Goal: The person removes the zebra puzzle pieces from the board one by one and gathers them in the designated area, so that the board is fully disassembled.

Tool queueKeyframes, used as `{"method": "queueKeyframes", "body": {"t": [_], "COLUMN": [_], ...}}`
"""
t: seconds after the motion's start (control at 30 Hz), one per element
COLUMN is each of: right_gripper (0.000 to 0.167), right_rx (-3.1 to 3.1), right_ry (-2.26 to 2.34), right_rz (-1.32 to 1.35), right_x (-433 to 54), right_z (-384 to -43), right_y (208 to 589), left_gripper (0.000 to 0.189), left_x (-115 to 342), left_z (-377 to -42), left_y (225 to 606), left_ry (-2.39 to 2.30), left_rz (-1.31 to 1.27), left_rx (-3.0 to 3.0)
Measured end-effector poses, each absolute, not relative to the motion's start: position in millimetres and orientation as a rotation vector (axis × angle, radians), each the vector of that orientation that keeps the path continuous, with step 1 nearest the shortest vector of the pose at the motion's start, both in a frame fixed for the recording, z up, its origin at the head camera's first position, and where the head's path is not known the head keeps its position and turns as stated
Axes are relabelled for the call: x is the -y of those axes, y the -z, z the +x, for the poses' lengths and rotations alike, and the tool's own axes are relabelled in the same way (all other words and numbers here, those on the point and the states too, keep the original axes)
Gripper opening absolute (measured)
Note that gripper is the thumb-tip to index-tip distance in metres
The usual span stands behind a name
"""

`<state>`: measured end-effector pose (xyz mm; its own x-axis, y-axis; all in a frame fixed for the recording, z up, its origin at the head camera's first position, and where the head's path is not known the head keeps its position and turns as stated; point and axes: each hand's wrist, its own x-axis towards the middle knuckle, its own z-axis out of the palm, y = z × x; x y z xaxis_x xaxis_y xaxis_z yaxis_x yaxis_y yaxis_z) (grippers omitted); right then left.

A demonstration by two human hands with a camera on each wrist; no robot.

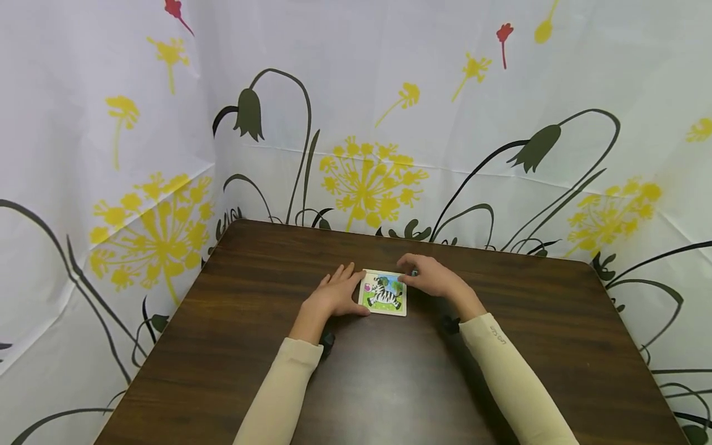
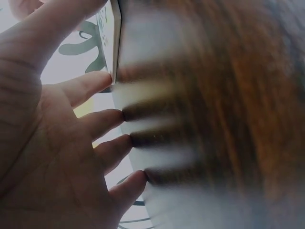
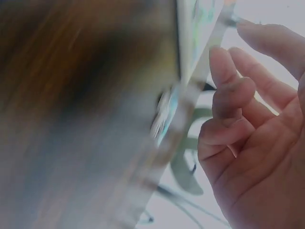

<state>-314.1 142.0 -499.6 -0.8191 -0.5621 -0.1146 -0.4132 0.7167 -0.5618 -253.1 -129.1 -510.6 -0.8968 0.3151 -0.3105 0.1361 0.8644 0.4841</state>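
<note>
A small square zebra jigsaw puzzle (image 1: 384,293) with a pale frame lies flat on the dark wooden table. My left hand (image 1: 332,295) is spread along its left side, thumb at the lower left corner and index finger at the upper left. In the left wrist view the fingers (image 2: 102,114) are straight, with their tips on the tabletop. My right hand (image 1: 427,275) hovers at the upper right corner, its thumb apart from loosely bent fingers (image 3: 233,95) and nothing showing between them. A loose puzzle piece (image 3: 164,114) lies beside the board, mostly hidden by this hand in the head view.
The brown table (image 1: 389,389) ends at a far edge close to a white cloth (image 1: 445,123) printed with flowers. Dark wrist-worn gear (image 1: 327,342) shows under the left wrist, and similar gear (image 1: 449,324) under the right. Both forearms wear cream sleeves.
</note>
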Motion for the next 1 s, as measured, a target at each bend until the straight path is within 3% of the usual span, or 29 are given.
{"method": "queueKeyframes", "body": {"t": [0.37,1.0], "right_gripper": [0.032,0.022], "right_rx": [-2.495,-2.345], "right_ry": [0.592,0.601], "right_rz": [-0.866,-0.741], "right_x": [-92,-80], "right_z": [-314,-331], "right_y": [502,496], "left_gripper": [0.101,0.102], "left_x": [130,131], "left_z": [-250,-254], "left_y": [507,513], "left_ry": [-0.581,-0.613], "left_rz": [0.351,0.361], "left_rx": [-2.646,-2.659]}}
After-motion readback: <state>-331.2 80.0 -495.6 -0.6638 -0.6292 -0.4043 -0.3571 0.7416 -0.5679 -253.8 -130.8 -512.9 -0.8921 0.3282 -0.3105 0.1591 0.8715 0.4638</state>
